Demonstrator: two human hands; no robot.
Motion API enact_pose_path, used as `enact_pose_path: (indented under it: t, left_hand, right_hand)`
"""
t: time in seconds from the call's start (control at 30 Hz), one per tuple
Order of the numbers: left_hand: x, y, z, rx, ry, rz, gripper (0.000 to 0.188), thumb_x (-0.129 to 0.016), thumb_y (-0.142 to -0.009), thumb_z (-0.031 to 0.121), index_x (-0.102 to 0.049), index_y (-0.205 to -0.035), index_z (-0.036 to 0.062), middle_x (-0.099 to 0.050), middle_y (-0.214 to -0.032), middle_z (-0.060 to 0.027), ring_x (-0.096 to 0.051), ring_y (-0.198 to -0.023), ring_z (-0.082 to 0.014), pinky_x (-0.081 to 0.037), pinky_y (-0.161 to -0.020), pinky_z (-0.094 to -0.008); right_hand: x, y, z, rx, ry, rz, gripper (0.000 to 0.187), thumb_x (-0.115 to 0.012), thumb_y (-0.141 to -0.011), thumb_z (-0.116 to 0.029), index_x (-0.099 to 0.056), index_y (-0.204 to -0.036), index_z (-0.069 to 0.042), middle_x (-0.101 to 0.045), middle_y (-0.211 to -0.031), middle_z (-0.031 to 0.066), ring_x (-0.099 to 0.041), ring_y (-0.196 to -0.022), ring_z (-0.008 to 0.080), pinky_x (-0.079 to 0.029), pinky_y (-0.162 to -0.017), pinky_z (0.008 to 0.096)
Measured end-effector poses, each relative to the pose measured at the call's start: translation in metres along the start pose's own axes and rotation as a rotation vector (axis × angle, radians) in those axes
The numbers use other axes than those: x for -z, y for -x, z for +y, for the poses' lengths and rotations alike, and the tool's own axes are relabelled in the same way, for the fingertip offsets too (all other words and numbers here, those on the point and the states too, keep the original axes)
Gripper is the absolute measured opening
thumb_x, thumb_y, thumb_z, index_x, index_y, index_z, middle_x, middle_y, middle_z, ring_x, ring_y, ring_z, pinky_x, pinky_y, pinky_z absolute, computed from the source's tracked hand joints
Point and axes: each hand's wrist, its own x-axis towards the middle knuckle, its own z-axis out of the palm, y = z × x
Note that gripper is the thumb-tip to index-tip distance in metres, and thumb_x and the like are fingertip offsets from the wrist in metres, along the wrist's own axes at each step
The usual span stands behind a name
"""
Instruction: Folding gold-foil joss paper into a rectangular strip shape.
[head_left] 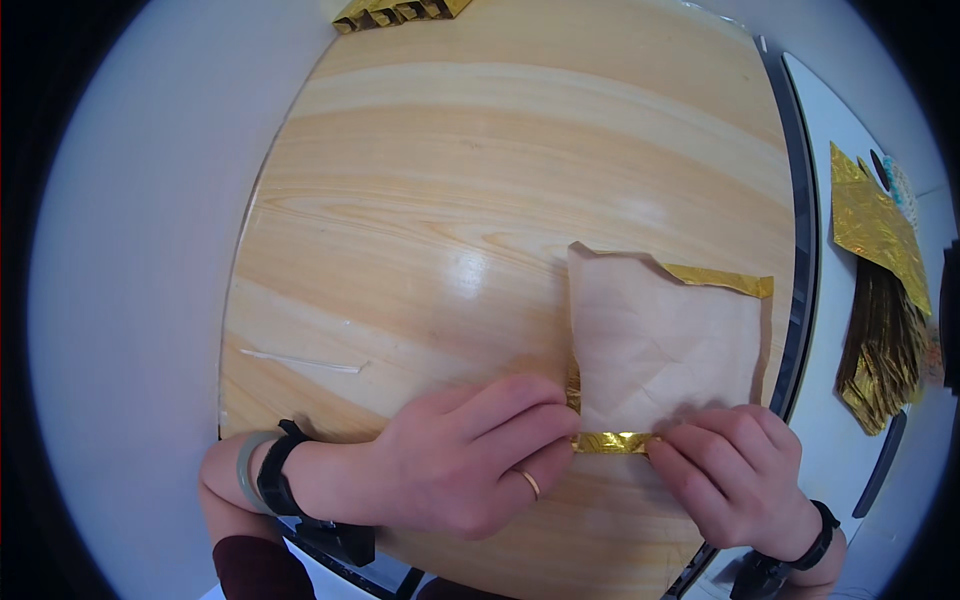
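A sheet of gold foil paper [670, 345] lies at the right of the wooden table, its pale backing facing up. Gold shows along its edges, which are folded inward at the far side and stand up a little at the left and right. My left hand [490, 455], with a ring on it, pinches the near left corner of the sheet. At the near right corner my right hand [730, 465] grips the same folded edge with its fingers closed. Between the two hands runs a narrow gold strip of the fold. Both thumbs are mostly hidden.
A thin white strip [305, 361] lies at the table's left. Folded gold paper pieces [400, 12] sit at the far left edge. On a white surface to the right is a stack of gold paper [880, 345]. A pale wall [130, 270] borders the wooden table [500, 150] on the left.
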Motion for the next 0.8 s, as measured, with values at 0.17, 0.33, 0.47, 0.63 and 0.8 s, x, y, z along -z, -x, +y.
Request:
enact_pose_path:
  t: [0.17,0.33,0.47,0.63,0.8]
  left_hand:
    - [-0.004,0.000,0.003,0.110,0.086,0.050,0.020,-0.076,-0.064,0.007,-0.069,-0.083,0.0036,-0.066,-0.091,-0.0073,-0.063,-0.086,-0.0258,-0.054,-0.064,-0.0295]
    - [-0.002,-0.004,0.006,0.274,0.114,0.029,0.023,-0.080,-0.059,0.009,-0.066,-0.078,0.0086,-0.065,-0.094,-0.0051,-0.057,-0.091,-0.0295,-0.048,-0.075,-0.0351]
    - [-0.003,-0.008,0.009,0.423,0.068,-0.022,0.025,-0.081,-0.056,0.009,-0.064,-0.074,0.0126,-0.059,-0.097,-0.0043,-0.050,-0.096,-0.0321,-0.041,-0.082,-0.0399]
    - [0.000,-0.013,0.010,0.494,0.110,-0.053,0.023,-0.079,-0.057,0.010,-0.063,-0.073,0.0135,-0.053,-0.098,-0.0067,-0.047,-0.096,-0.0338,-0.037,-0.085,-0.0443]
    - [0.001,-0.014,0.012,0.539,0.154,-0.095,0.020,-0.077,-0.059,0.011,-0.063,-0.072,0.0137,-0.051,-0.101,-0.0085,-0.044,-0.097,-0.0342,-0.034,-0.085,-0.0465]
  right_hand:
    - [0.001,0.001,-0.005,-0.024,-0.050,-0.024,0.033,-0.064,-0.060,-0.009,-0.066,-0.093,-0.002,-0.063,-0.088,0.0059,-0.061,-0.078,0.0205,-0.048,-0.064,0.0308]
    - [0.001,-0.003,-0.006,-0.079,-0.068,-0.062,0.037,-0.065,-0.060,-0.007,-0.063,-0.096,-0.001,-0.061,-0.090,0.0073,-0.059,-0.079,0.0235,-0.048,-0.065,0.0326]
    - [-0.001,-0.006,-0.008,-0.157,-0.067,-0.066,0.035,-0.065,-0.060,-0.004,-0.061,-0.095,-0.002,-0.059,-0.089,0.0082,-0.058,-0.078,0.0253,-0.048,-0.065,0.0342]
    - [-0.003,-0.007,-0.007,-0.273,-0.156,-0.069,0.034,-0.068,-0.059,-0.001,-0.057,-0.091,-0.004,-0.055,-0.083,0.0079,-0.054,-0.073,0.0263,-0.043,-0.062,0.0363]
    - [-0.002,-0.007,-0.011,-0.338,-0.177,-0.084,0.034,-0.071,-0.059,0.000,-0.057,-0.090,-0.005,-0.055,-0.082,0.0069,-0.054,-0.072,0.0258,-0.043,-0.064,0.0383]
